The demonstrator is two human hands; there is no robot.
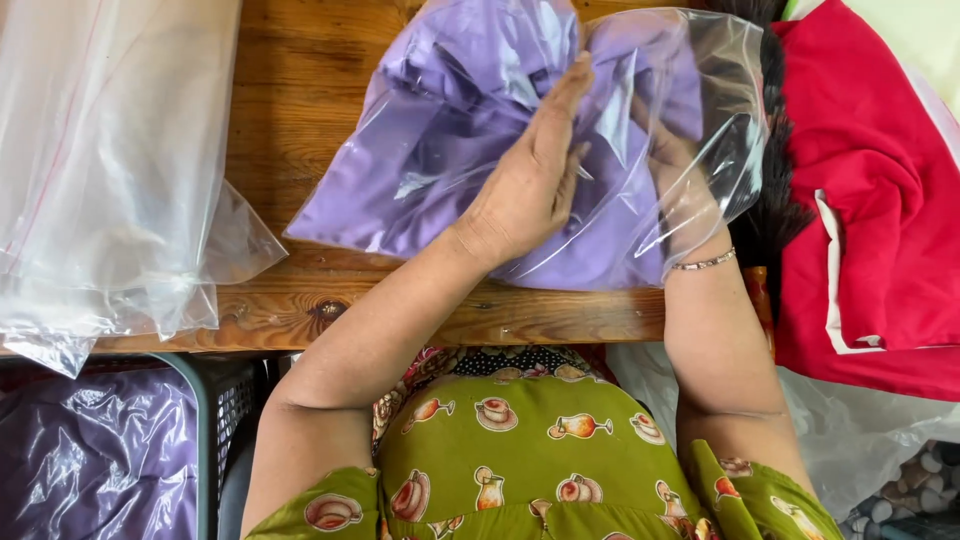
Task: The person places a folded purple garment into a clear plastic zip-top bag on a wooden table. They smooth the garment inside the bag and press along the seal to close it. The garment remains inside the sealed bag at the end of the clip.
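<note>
The person is packing a folded purple garment (470, 110) into a clear plastic bag (700, 130) on the wooden table (300, 90). The garment is lying in the middle of the table top, mostly inside the bag already, and the bag opening seems to be facing to the right side.

The left hand (530, 175) is resting flat on top of the bag, fingers together and pointing away from the body. It is pressing, not gripping; nothing is closed inside it. The right hand (680, 170) is reaching inside the bag, so the film is covering it. I cannot tell how far its fingers are bent or whether they are holding the cloth.

To do this step well, I think the flat hand should be keeping the bag steady while the inside hand is smoothing the cloth toward the closed end, so no fold is bunching near the opening and the trapped air is going out.

A pile of empty clear bags (100, 170) is lying at the left, a red cloth (880, 200) at the right, and 1 basket (205, 420) with packed purple pieces is standing below the table edge.
</note>
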